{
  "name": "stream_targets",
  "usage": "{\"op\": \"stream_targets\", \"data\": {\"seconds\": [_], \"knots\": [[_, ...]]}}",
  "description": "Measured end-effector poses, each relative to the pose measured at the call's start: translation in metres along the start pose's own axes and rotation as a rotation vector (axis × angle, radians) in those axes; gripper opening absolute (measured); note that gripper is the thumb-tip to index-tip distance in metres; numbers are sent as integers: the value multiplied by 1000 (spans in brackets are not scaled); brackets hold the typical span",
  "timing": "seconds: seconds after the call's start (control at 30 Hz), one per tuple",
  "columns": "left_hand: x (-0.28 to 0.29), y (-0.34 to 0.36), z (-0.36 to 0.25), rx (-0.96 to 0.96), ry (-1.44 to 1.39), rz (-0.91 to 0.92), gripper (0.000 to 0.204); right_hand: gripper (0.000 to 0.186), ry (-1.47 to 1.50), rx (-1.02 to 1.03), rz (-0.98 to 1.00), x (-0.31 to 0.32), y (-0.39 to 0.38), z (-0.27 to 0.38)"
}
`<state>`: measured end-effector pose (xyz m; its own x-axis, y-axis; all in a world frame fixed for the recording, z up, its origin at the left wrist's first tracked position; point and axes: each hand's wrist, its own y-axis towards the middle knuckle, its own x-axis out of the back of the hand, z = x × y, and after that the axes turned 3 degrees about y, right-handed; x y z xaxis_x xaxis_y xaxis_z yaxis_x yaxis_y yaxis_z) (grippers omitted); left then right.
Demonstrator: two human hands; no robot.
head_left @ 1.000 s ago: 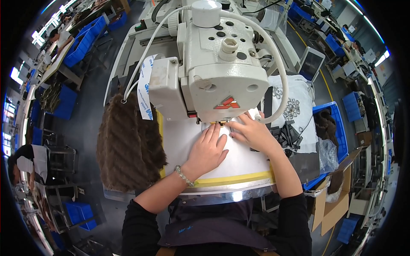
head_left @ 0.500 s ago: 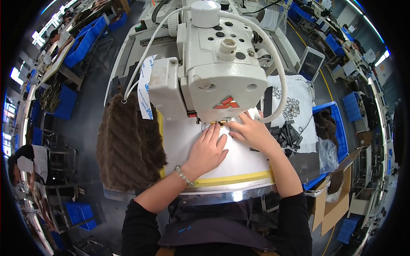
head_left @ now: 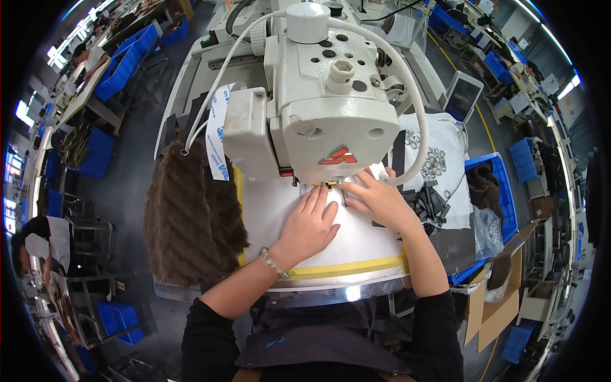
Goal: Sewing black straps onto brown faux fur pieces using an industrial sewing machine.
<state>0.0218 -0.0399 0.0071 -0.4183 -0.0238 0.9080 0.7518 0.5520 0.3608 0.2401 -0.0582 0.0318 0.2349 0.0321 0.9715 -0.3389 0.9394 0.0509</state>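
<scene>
Under the head of a large white industrial sewing machine (head_left: 337,127), both my hands rest on the white work plate (head_left: 337,248). My left hand (head_left: 310,228), with a bead bracelet on its wrist, lies flat with fingers stretched toward a small brass-coloured clamp part (head_left: 323,184). A small dark piece shows at the clamp, between my fingertips; its kind is too small to tell. From the other side my right hand (head_left: 377,202) reaches in, its fingers spread and its index fingertip beside the clamp. The machine head hides part of the right fingers.
Brown fur (head_left: 194,223) hangs over the plate's left side. To the right, metal rings (head_left: 434,163) and black strips (head_left: 431,202) lie on a white sheet. Beyond stand a blue crate (head_left: 503,184), a clear plastic bag (head_left: 489,239) and an open cardboard box (head_left: 493,309).
My right thumb and index finger have shifted very slightly. My left hand stays in place, and the rest of the scene looks the same.
</scene>
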Motion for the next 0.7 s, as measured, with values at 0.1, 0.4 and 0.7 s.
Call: {"op": "stream_targets", "data": {"seconds": [0.1,0.4,0.7], "knots": [[0,1,-1,-1,-2,-3,42,37,9,7,-15,0,-1,-1],[2,-1,-1,-104,-12,-83,28,41,18,38,-80,3,-3,0],[5,-1,-5,-253,-12,-112,15,24,78,-2,-386,40,-22,-12]]}}
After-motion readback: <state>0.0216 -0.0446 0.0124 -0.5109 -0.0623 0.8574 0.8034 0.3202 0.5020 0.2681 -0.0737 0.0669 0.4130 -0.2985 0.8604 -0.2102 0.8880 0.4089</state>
